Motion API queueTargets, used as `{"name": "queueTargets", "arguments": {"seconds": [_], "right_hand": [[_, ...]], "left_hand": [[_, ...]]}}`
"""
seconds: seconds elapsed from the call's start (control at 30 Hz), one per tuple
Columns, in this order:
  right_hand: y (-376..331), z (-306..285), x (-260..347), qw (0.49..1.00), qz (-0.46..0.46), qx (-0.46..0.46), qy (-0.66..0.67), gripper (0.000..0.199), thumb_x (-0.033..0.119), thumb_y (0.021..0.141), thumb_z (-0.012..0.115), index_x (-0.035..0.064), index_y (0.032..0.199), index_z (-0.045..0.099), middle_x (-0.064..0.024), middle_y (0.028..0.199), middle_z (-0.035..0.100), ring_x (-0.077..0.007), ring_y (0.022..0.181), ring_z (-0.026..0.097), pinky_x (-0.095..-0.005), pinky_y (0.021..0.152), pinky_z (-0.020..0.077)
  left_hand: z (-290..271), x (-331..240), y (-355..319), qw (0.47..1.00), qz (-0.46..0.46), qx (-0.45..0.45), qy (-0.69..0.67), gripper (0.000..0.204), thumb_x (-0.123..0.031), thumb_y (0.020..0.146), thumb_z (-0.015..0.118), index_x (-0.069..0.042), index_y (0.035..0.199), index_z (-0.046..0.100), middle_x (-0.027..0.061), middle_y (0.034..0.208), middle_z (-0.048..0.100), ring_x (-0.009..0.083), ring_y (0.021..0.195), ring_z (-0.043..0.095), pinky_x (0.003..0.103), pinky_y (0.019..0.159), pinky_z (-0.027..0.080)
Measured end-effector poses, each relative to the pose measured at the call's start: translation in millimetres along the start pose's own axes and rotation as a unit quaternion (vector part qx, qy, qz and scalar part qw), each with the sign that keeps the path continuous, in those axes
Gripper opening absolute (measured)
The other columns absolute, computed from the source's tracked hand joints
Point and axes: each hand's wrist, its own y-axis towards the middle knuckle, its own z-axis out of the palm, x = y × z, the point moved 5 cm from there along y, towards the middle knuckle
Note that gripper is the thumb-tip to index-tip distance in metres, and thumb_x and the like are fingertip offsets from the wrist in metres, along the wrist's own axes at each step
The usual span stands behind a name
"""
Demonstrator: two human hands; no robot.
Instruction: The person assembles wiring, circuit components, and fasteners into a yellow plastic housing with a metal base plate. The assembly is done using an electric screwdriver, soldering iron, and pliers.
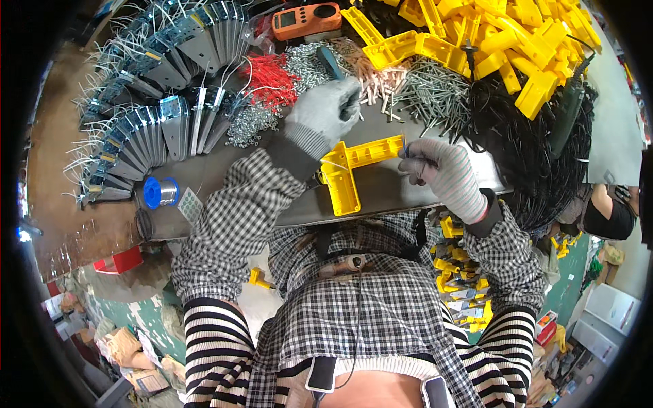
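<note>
My left hand (pixel 324 114), in a grey glove, is raised just before the heaps of small parts. Its fingers are curled, and whatever they hold is hidden. Below it on the dark work surface lies a yellow plastic housing (pixel 342 187), open side up, with an arm reaching right and a pale wire across its corner. My right hand (pixel 442 171), in a whitish striped glove, is at the end of that arm. Its fingertips are pinched together near a small bluish bit too unclear to name. Beyond the left hand are shiny metal fasteners (pixel 307 66) and a blue-handled tool (pixel 330 62).
Wired metal plates (pixel 163 122) stand in rows at left, near a blue solder spool (pixel 161 193). Yellow housings (pixel 517 41) pile up far right, above black cables (pixel 524 143). Screws (pixel 439 92), red pieces (pixel 269 80) and an orange meter (pixel 306 22) lie behind. Another person (pixel 609 211) is at right.
</note>
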Motion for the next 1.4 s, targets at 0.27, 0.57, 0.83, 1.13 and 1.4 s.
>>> {"name": "queueTargets", "arguments": {"seconds": [0.27, 0.57, 0.83, 1.13, 1.4], "right_hand": [[12, 14, 16, 0.987, -0.134, -0.020, -0.088, 0.014, 0.009, 0.089, 0.066, -0.0027, 0.095, 0.067, -0.0094, 0.077, 0.068, -0.0127, 0.062, 0.061, -0.0257, 0.060, 0.0496], [8, 20, 16, 0.991, -0.103, -0.081, -0.013, 0.012, 0.005, 0.088, 0.065, 0.0001, 0.099, 0.065, -0.0080, 0.084, 0.068, -0.0125, 0.076, 0.065, -0.0248, 0.067, 0.0510], [3, 24, 17, 0.967, 0.034, 0.088, 0.238, 0.011, 0.013, 0.093, 0.060, 0.0020, 0.096, 0.061, 0.0035, 0.078, 0.055, -0.0045, 0.065, 0.048, -0.0191, 0.060, 0.0412], [-1, 28, 32, 0.985, 0.008, -0.012, 0.171, 0.015, 0.011, 0.088, 0.062, -0.0026, 0.092, 0.068, -0.0045, 0.079, 0.067, -0.0088, 0.072, 0.059, -0.0246, 0.065, 0.0485], [5, 31, 65, 0.989, -0.066, -0.083, -0.100, 0.006, 0.003, 0.080, 0.059, -0.0006, 0.076, 0.061, -0.0200, 0.072, 0.063, -0.0317, 0.068, 0.066, -0.0350, 0.061, 0.0501]], "left_hand": [[-12, -1, -58, 0.930, -0.045, -0.059, -0.359, 0.016, 0.002, 0.090, 0.060, 0.001, 0.106, 0.060, 0.0067, 0.104, 0.065, 0.0129, 0.098, 0.062, 0.025, 0.088, 0.049], [-5, -13, -68, 0.821, -0.164, 0.003, -0.547, 0.017, -0.011, 0.095, 0.057, -0.001, 0.108, 0.062, 0.0033, 0.097, 0.065, 0.0103, 0.087, 0.062, 0.025, 0.080, 0.050], [3, -16, -70, 0.827, -0.173, 0.006, -0.535, 0.019, -0.013, 0.096, 0.058, -0.001, 0.110, 0.062, 0.0019, 0.092, 0.066, 0.0088, 0.084, 0.061, 0.024, 0.078, 0.049], [16, -27, -79, 0.741, -0.189, 0.061, -0.642, 0.017, -0.012, 0.096, 0.056, -0.001, 0.108, 0.062, 0.0026, 0.092, 0.066, 0.0093, 0.079, 0.062, 0.024, 0.074, 0.051], [-18, -60, -86, 0.985, 0.148, -0.087, 0.027, 0.018, -0.003, 0.085, 0.066, -0.002, 0.103, 0.066, 0.0092, 0.093, 0.066, 0.0189, 0.083, 0.065, 0.031, 0.074, 0.051]]}}
